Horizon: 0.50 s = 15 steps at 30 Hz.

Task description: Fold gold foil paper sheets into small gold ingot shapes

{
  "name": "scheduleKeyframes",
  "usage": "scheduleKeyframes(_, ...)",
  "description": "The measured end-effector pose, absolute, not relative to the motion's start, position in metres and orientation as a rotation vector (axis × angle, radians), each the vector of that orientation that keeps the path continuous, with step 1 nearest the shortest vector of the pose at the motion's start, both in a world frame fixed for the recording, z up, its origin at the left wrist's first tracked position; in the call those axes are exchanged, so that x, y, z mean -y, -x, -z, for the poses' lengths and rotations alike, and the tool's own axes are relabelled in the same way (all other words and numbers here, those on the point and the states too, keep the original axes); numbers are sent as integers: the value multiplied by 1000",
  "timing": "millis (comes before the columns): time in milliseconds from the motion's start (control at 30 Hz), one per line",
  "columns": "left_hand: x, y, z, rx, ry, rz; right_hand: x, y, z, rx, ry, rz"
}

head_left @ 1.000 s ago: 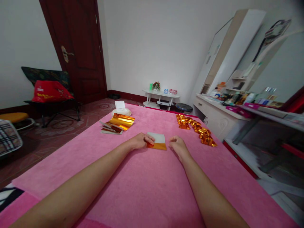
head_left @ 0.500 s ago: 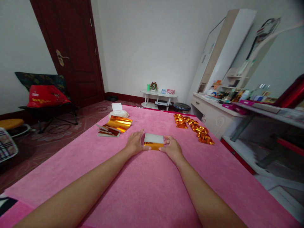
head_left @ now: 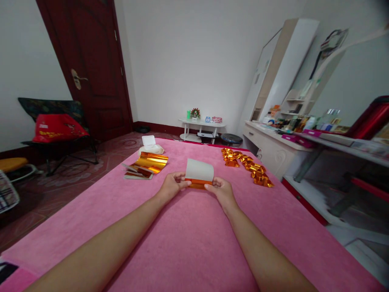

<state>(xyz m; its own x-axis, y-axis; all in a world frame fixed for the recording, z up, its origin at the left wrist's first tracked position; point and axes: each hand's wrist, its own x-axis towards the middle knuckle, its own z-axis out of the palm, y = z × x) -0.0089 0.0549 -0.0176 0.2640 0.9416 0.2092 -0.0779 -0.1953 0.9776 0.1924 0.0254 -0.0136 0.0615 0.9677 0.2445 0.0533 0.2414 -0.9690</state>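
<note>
Between my two hands is a sheet of gold foil paper (head_left: 199, 169) with a pale grey back. Its near edge is folded over, so a shiny gold strip faces me, while the grey part tilts up behind. My left hand (head_left: 173, 187) pinches the left end of the fold, thumb in front. At the right end, my right hand (head_left: 223, 190) grips it the same way. A pile of gold foil sheets (head_left: 151, 162) lies to the left on the pink cloth (head_left: 182, 231). Several folded gold foil pieces (head_left: 247, 162) form a cluster to the right.
An opened white pack (head_left: 151, 147) sits behind the foil pile. A low white table (head_left: 202, 123) and a dark round stool (head_left: 231, 139) stand beyond the far edge. A dressing table (head_left: 270, 140) with bottles is on the right, a chair with a red bag (head_left: 59, 129) on the left.
The sheet's grey part has risen from lying flatter to tilting upward. My left fingers have closed in from a spread pose onto the sheet's end.
</note>
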Motion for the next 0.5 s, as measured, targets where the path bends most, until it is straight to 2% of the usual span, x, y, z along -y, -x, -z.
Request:
scheduleKeyframes(233,-47,9,11,-931,-1464,-1205,-27,-194,18,1352,1121,-852)
scheduleKeyframes(500,-45,7,9,-975,-1465,-1216,-25,-196,16,1371,1116,-884)
